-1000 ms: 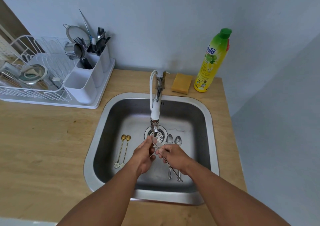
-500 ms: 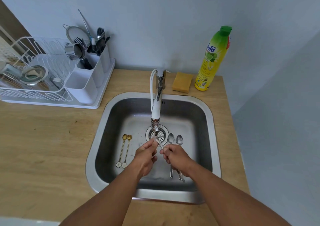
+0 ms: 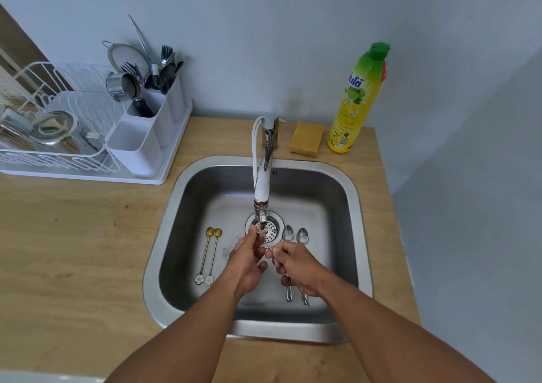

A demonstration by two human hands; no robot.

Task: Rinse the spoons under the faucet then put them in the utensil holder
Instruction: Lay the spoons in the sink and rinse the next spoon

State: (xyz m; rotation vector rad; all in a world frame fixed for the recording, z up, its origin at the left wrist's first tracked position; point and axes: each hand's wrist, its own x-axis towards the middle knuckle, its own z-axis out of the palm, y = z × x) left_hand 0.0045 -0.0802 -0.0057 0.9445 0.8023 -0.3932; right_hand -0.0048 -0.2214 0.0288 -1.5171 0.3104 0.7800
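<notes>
Both hands meet under the faucet (image 3: 262,189): the right hand (image 3: 296,263) pinches a thin spoon (image 3: 267,243) by its handle while the left hand (image 3: 247,258) curls its fingers round the bowl end. Four more spoons lie in the sink (image 3: 346,194). The utensil holder (image 3: 146,124) stands far left. The yellow bottle (image 3: 356,101) carries script I can't read.

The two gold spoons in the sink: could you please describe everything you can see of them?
The gold spoons lie side by side, flat on the steel sink's floor, left of the drain. Both look like thin gold-toned metal, with small oval bowls pointing toward the back wall and white flower-shaped ends toward the front rim. The bowls and the flower ends sit close together. Neither hand touches them.
</notes>
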